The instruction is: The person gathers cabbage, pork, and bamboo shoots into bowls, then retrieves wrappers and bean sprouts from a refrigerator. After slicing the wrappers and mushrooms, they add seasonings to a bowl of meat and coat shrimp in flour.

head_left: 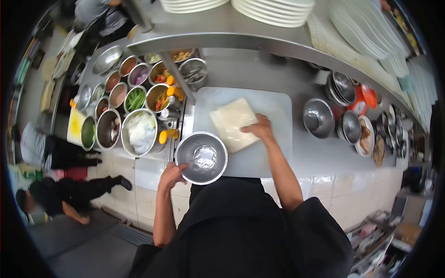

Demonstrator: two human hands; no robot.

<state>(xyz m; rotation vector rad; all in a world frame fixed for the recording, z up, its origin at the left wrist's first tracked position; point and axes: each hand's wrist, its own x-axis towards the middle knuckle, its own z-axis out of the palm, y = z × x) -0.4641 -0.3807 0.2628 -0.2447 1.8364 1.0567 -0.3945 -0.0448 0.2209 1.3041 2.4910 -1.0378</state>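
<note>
The metal worktop (pixel 227 69) is sitting under a shelf (pixel 208 28). A white board (pixel 276 148) is lying under a flat, pale sheet (pixel 233 121), maybe keeping it clean. The right hand (pixel 261 128) is touching the sheet; I can't say if it is gripping. The left hand (pixel 173 175) is holding a metal bowl (pixel 202 158) by its rim, perhaps keeping its middle free. Food pots (pixel 104 142) are crowding the left; a thin post (pixel 176 75) is getting in the way.

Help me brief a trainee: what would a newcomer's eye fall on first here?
Probably the metal bowl in the left hand, front and centre. Beyond it, the right hand touches a pale square slab on the cutting board. Tubs of colourful ingredients crowd the left side.
</note>
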